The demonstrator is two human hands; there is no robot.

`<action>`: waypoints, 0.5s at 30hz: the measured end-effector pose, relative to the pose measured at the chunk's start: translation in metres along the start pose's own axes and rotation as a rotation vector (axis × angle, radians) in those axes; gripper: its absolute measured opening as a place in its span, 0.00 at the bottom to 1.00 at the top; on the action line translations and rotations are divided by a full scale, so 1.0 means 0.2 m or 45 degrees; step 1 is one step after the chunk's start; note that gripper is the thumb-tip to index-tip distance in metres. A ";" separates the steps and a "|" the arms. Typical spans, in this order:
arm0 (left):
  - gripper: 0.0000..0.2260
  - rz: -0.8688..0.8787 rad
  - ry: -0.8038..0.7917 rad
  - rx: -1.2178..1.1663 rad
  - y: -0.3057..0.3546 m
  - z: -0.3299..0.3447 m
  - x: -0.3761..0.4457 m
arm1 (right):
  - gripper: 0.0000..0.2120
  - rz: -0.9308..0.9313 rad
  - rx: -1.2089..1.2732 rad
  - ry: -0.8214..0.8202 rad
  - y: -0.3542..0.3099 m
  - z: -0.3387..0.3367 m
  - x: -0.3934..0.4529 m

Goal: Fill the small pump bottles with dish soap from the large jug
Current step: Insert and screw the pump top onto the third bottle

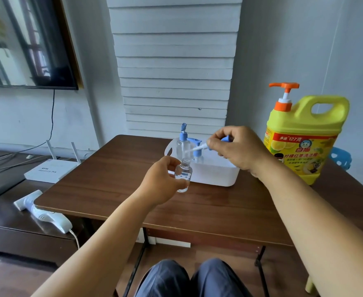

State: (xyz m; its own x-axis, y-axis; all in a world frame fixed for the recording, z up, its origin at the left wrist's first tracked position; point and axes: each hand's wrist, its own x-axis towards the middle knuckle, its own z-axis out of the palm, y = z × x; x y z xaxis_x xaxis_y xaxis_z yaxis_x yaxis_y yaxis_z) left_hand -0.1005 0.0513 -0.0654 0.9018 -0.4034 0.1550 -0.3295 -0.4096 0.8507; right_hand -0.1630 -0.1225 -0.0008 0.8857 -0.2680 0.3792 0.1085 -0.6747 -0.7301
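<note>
Head view: left hand [163, 181] grips an uncapped small clear bottle [183, 174] above the brown table [112, 189], right hand [238, 148] pinches its removed blue pump [200, 147] just above, beside the white bin [215, 174]; yellow jug [302, 142] stands right.

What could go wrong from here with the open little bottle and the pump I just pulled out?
1. The left hand holds the uncapped small bottle in the air above the table; tilted, any liquid inside could spill.
2. The right hand pinches the pump head, whose tube could drip.
3. The yellow dish soap jug looks bulky, so one-handed pumping may miss the narrow neck.
</note>
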 end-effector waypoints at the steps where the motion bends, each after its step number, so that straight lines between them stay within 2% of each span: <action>1: 0.17 0.003 -0.008 -0.003 0.00 0.00 0.00 | 0.07 -0.010 0.021 0.038 -0.02 -0.01 0.00; 11: 0.17 0.050 -0.078 -0.031 0.03 0.01 -0.02 | 0.08 0.032 -0.172 -0.116 -0.06 -0.03 0.02; 13: 0.17 0.066 -0.093 -0.025 0.04 0.03 -0.02 | 0.11 0.031 -0.184 -0.147 -0.05 -0.02 0.04; 15: 0.16 0.067 -0.097 -0.066 0.04 0.04 -0.02 | 0.20 0.018 -0.205 -0.185 -0.05 0.01 0.06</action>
State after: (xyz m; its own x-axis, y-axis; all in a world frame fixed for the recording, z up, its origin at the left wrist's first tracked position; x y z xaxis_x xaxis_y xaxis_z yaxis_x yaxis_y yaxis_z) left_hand -0.1093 0.0422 -0.0628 0.8590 -0.4852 0.1632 -0.3591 -0.3440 0.8676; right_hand -0.1530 -0.1173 0.0104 0.9437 -0.1840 0.2750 0.0324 -0.7757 -0.6302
